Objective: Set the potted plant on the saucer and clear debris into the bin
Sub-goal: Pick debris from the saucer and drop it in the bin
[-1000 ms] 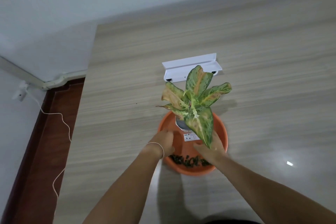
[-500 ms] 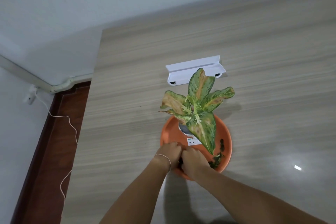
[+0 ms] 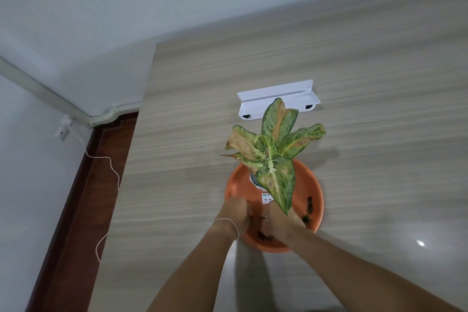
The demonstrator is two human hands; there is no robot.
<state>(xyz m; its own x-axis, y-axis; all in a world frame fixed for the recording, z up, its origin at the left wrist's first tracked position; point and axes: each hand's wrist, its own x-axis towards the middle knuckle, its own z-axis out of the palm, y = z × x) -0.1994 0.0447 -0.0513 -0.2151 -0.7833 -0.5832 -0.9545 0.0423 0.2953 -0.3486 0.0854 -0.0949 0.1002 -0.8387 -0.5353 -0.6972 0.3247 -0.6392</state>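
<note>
head view: both hands (image 3: 258, 218) on saucer (image 3: 316, 192); fingers seemingly curled over debris (image 3: 308, 206)

A pale wood-grain table (image 3: 354, 83) carries an orange saucer (image 3: 235, 190) near its front edge and, beyond it, a white plastic shelf bracket (image 3: 253, 109) lying flat. A few dark specks of soil (image 3: 201, 145) dot the surface left of the saucer.
</note>
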